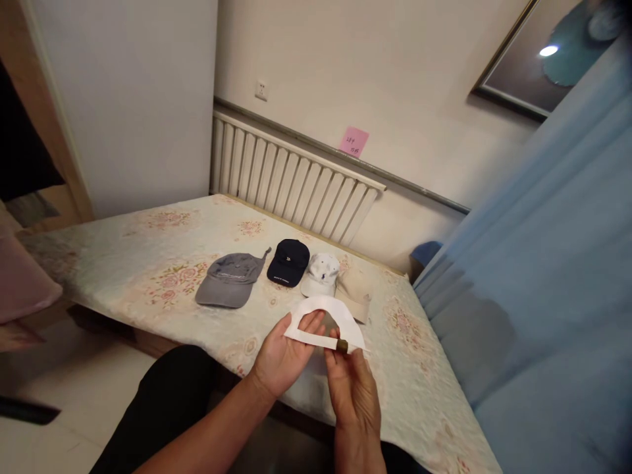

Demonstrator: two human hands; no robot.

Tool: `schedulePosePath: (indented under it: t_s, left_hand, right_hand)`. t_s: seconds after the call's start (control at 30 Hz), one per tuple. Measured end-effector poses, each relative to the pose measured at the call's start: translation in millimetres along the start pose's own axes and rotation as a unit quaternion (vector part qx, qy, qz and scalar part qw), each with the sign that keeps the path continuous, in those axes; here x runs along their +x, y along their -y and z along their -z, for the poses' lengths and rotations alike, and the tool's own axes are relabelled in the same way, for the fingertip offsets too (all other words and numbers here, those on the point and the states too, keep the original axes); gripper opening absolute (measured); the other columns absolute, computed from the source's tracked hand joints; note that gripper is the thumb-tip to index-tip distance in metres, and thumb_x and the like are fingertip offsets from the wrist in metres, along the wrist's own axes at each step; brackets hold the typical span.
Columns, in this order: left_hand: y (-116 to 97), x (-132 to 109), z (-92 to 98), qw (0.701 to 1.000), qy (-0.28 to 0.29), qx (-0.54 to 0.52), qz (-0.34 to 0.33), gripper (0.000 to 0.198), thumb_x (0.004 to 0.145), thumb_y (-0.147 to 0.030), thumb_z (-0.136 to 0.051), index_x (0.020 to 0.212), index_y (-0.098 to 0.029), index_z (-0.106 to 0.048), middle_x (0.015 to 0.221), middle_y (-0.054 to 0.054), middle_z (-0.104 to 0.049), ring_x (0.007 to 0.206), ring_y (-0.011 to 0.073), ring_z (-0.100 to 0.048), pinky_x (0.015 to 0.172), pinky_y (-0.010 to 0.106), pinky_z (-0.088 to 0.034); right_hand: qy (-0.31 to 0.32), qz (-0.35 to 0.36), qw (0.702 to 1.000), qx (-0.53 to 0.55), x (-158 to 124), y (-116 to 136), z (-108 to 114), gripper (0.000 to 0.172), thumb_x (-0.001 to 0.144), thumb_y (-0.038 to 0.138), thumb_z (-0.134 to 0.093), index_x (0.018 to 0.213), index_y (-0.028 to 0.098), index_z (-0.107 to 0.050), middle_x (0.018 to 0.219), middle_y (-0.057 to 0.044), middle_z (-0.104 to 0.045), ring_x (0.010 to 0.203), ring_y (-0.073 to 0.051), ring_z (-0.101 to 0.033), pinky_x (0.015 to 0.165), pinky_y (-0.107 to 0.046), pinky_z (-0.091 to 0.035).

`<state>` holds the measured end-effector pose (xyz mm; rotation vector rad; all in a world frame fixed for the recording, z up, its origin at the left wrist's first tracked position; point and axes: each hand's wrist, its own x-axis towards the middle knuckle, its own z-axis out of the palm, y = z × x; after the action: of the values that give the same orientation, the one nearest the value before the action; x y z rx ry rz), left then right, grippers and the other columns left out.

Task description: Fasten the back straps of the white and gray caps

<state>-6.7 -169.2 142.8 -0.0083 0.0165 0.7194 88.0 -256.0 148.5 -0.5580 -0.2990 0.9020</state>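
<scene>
A white baseball cap (pixel 347 317) is between my hands above the bed's front edge, its back opening facing me. Across that opening runs a strap (pixel 312 338) with a dark brass-coloured buckle (pixel 342 345). My left hand (pixel 282 359) grips the cap's left side, thumb outside and fingers showing through the opening. At the right side, my right hand (pixel 353 388) holds the strap end by the buckle. Beyond them lie a grey cap (pixel 231 282), a navy cap (pixel 289 263), a white cap with a small dark logo (pixel 322 273) and a beige cap (pixel 353 299), partly covered.
The caps lie on a bed with a floral cover (pixel 182 280). A radiator (pixel 286 174) and a pink note (pixel 354 141) are along the wall. A blue curtain (pixel 533 276) hangs at right. Part of a person in pink (pixel 24 276) shows at the left edge.
</scene>
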Motion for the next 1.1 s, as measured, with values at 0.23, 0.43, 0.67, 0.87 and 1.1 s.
schedulePosePath:
  t_s: [0.23, 0.43, 0.67, 0.87, 1.1]
  left_hand:
    - [4.0, -1.8, -0.7, 1.0, -0.005, 0.0, 0.003, 0.052, 0.094, -0.028, -0.035, 0.143, -0.012, -0.025, 0.135, 0.017, -0.048, 0.124, 0.0258, -0.047, 0.108, 0.042, -0.032]
    - [5.7, -3.4, -4.4, 1.0, 0.001, 0.016, 0.009, 0.056, 0.094, -0.027, -0.036, 0.144, -0.01, -0.02, 0.135, 0.018, -0.048, 0.123, 0.025, -0.047, 0.109, 0.041, -0.03]
    - [6.0, -4.2, -6.2, 1.0, 0.003, 0.024, 0.008, 0.057, 0.094, -0.027, -0.034, 0.145, -0.009, -0.017, 0.135, 0.018, -0.048, 0.123, 0.0242, -0.047, 0.108, 0.041, -0.033]
    - [5.6, -3.9, -5.2, 1.0, 0.003, 0.019, 0.011, 0.056, 0.094, -0.027, -0.036, 0.145, -0.01, -0.019, 0.135, 0.018, -0.047, 0.123, 0.0246, -0.048, 0.107, 0.04, -0.034]
    - [6.3, -4.1, -5.8, 1.0, -0.009, 0.021, 0.005, 0.055, 0.093, -0.026, -0.038, 0.143, -0.01, -0.023, 0.135, 0.018, -0.048, 0.122, 0.0255, -0.048, 0.107, 0.042, -0.034]
  right_hand:
    - [-0.07, 0.001, 0.998, -0.01, -1.1, 3.2, -7.0, 0.035, 0.064, 0.014, -0.074, 0.098, 0.018, -0.064, 0.105, -0.004, -0.07, 0.095, -0.016, -0.066, 0.099, -0.038, -0.044]
    - [-0.081, 0.0, 0.997, 0.008, -2.8, 5.3, -6.4, 0.035, 0.066, 0.015, -0.074, 0.099, 0.016, -0.064, 0.106, -0.005, -0.07, 0.097, -0.018, -0.066, 0.098, -0.039, -0.047]
    - [-0.074, 0.011, 0.997, -0.013, -6.1, 5.9, -10.1, 0.037, 0.062, 0.012, -0.076, 0.096, 0.016, -0.064, 0.105, -0.006, -0.07, 0.097, -0.019, -0.066, 0.1, -0.04, -0.045]
    - [-0.073, 0.026, 0.996, -0.049, -4.8, 4.8, -6.1, 0.04, 0.065, 0.015, -0.075, 0.103, 0.017, -0.062, 0.109, -0.006, -0.068, 0.1, -0.019, -0.065, 0.1, -0.041, -0.045]
    - [-0.073, 0.024, 0.996, -0.054, -5.1, 4.4, -1.0, 0.045, 0.066, 0.016, -0.074, 0.108, 0.018, -0.059, 0.113, -0.006, -0.067, 0.102, -0.019, -0.063, 0.1, -0.039, -0.045]
